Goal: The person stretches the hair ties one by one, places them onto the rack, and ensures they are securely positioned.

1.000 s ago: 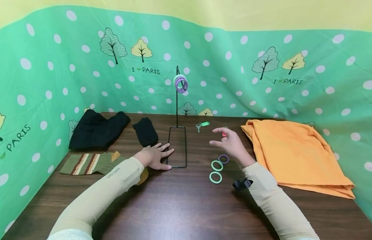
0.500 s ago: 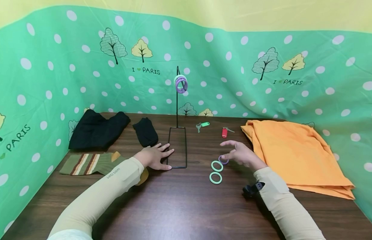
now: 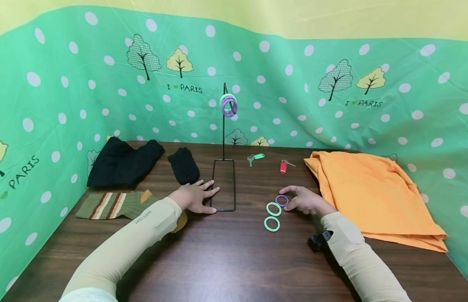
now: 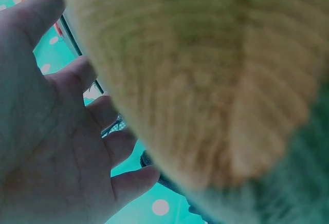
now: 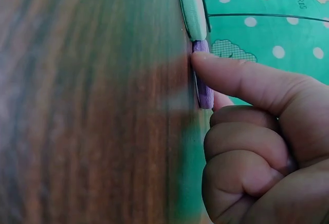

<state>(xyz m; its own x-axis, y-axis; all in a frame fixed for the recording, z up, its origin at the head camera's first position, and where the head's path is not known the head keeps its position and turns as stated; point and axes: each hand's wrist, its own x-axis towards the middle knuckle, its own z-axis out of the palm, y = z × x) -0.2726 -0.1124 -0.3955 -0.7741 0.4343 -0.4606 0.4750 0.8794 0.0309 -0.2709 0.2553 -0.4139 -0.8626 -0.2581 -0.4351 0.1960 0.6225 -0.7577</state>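
Observation:
My left hand (image 3: 194, 198) lies with its fingers spread over the left side of the black wire stand's base (image 3: 234, 184). Purple and pale green hair ties (image 3: 229, 107) hang from the hook at the stand's top. To the right, my right hand (image 3: 305, 200) has its index finger and thumb at opposite edges of a purple hair tie (image 3: 281, 200) lying on the table. In the right wrist view, the thumb touches that purple hair tie (image 5: 205, 98) while the other fingers are curled. Two pale green hair ties (image 3: 273, 209) lie beside it.
A striped green sock (image 3: 113, 205) lies under my left forearm; its blurred yellowish part (image 4: 195, 95) fills the left wrist view. Behind are a black garment (image 3: 122, 163), a black sock (image 3: 184, 165), green-tagged key (image 3: 258, 156) and red-tagged key (image 3: 283, 167). Folded orange cloth (image 3: 373, 193) lies right.
My right hand has come back toward me from near the red-tagged key and lowered to the purple hair tie, its finger and thumb closing about it. The left hand has stayed put.

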